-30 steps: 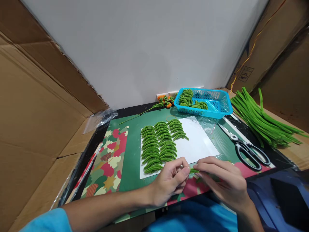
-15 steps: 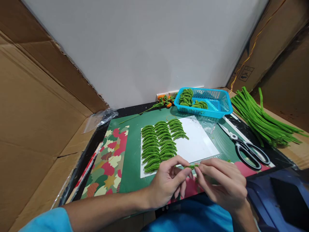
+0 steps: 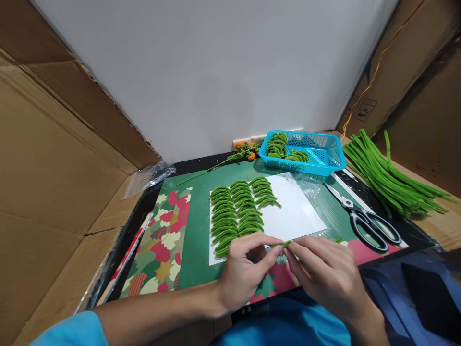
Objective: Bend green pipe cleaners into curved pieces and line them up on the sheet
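Note:
Between my two hands is a short piece of green pipe cleaner (image 3: 285,244), mostly covered by fingertips. My left hand (image 3: 248,271) pinches one end between thumb and forefinger. The other end is gripped by the fingertips of my right hand (image 3: 326,271). Just beyond my left hand, curved green pipe-cleaner leaves (image 3: 224,217) lie in columns on a white sheet (image 3: 293,211). The third column is shorter than the other two.
A blue basket (image 3: 324,168) with more green leaves stands at the back. Right of it lie black-handled scissors (image 3: 360,216) and a bundle of long green pipe cleaners (image 3: 392,182). Orange flowers (image 3: 248,150) on a stem rest near the wall. Cardboard (image 3: 65,144) stands at the left.
Both hands have shifted slightly left and closer together, with the right hand turned a little. The green piece now shows tilted between the fingertips.

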Motion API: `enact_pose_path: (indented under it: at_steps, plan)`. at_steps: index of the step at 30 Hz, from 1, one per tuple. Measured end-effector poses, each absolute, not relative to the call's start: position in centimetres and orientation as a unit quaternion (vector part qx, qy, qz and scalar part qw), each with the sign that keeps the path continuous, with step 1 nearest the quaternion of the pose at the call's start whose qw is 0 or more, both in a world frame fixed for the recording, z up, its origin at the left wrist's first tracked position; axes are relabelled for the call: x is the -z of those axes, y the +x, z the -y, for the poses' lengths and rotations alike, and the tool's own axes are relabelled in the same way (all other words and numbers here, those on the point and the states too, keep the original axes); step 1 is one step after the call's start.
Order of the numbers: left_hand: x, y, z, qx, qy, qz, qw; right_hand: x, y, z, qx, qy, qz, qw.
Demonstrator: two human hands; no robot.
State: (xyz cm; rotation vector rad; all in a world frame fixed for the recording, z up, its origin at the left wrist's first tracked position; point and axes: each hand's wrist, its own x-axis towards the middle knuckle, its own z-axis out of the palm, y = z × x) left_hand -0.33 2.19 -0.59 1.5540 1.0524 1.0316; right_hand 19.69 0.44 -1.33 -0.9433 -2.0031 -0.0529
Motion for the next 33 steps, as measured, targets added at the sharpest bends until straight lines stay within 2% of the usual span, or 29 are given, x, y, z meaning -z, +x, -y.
enact_pose_path:
  at_steps: [9,15,23,33]
  plan:
    - [0.7,-0.4,-2.6,-0.376,0.677,-0.454,0.441,1.6,19.5,-0.3,0.029,-0.397,0.822,0.408]
    - [-0.2,-0.4,-2.5,-0.364,0.669,-0.461,0.456,1.6,19.6,-0.4,0.019,-0.388,0.82,0.421]
    - [-1.0,-0.3,-3.6,-0.329,0.524,-0.399,0.676,2.2,20.7,-0.6,0.023,-0.372,0.801,0.468]
    - [-1.4,-0.7,-4.1,-0.3,0.462,-0.364,0.751,3.1,21.1,-0.6,0.078,-0.349,0.808,0.468]
